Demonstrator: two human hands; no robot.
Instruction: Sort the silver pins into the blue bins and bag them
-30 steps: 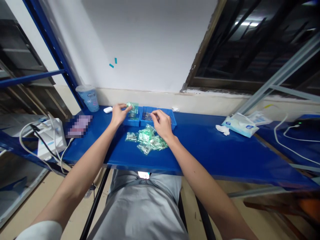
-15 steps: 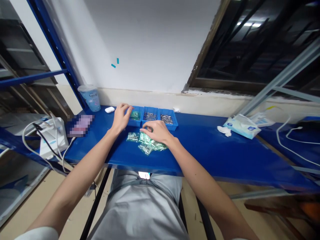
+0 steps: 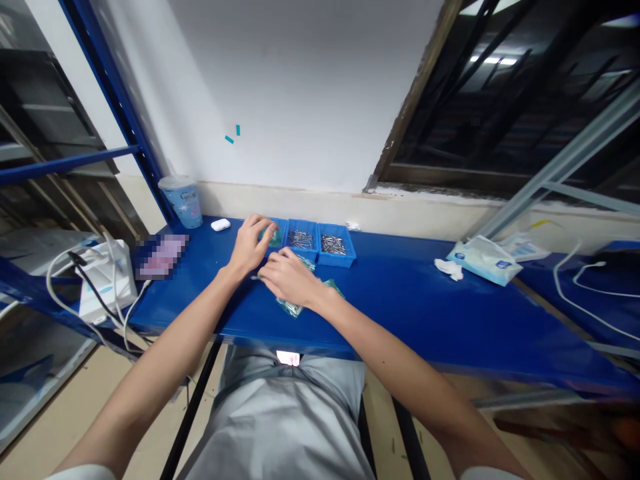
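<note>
- The blue table (image 3: pixel 410 313) runs along a white wall (image 3: pixel 300 100), its long front edge close to the seated person's grey clothing (image 3: pixel 285 427).
- Three blue trays stand side by side toward the back edge: the left tray (image 3: pixel 283 227) with something green in it, the middle tray (image 3: pixel 310 255) and the right tray (image 3: pixel 337 261) both holding small metal pieces.
- Clear green packets (image 3: pixel 290 308) lie between the trays and the front edge, mostly covered by the right hand (image 3: pixel 291 277).
- That hand is bent low over them, fingers close together; I can't tell from here whether it grips one.
- The left hand (image 3: pixel 251 243) is curled at the left tray, thumb and fingers narrowly spaced; whether it holds anything I can't make out.
- At the back left corner stands a lidded blue cup (image 3: pixel 185 203), with a small white case (image 3: pixel 220 225) nearby.
- Along the left end sit a blurred-out purplish item (image 3: pixel 164 257) and a white device (image 3: pixel 107 283) trailing cables.
- Toward the right end lie a tissue pack (image 3: pixel 485 260) and a crumpled tissue (image 3: pixel 449 269).
- Two teal strips (image 3: pixel 238 130) stick to the wall; a dark window (image 3: pixel 490 127) fills the upper right, crossed by grey metal bars (image 3: pixel 565 157).
- Below the table shows a tan floor (image 3: pixel 383 433).
</note>
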